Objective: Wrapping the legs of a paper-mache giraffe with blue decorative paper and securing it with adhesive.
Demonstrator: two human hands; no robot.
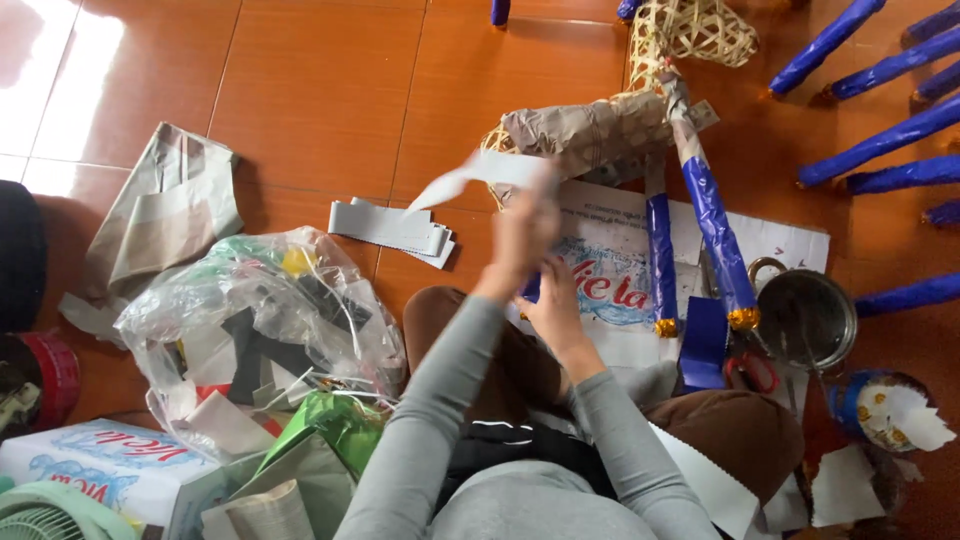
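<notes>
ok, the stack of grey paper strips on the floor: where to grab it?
Probably pinch the grey strip stack across its short width near the middle, coming from above. It lies flat on the tile floor, long and thin, with the layers fanned at its right end, so an end grip would likely peel off single strips.

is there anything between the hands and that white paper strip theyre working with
Nothing visible. The left hand is already on the white paper strip, lifted above the floor, and the right hand sits just below it over the printed white sheet. The woven frame wrapped in paper lies beyond the strip, not between.
</notes>
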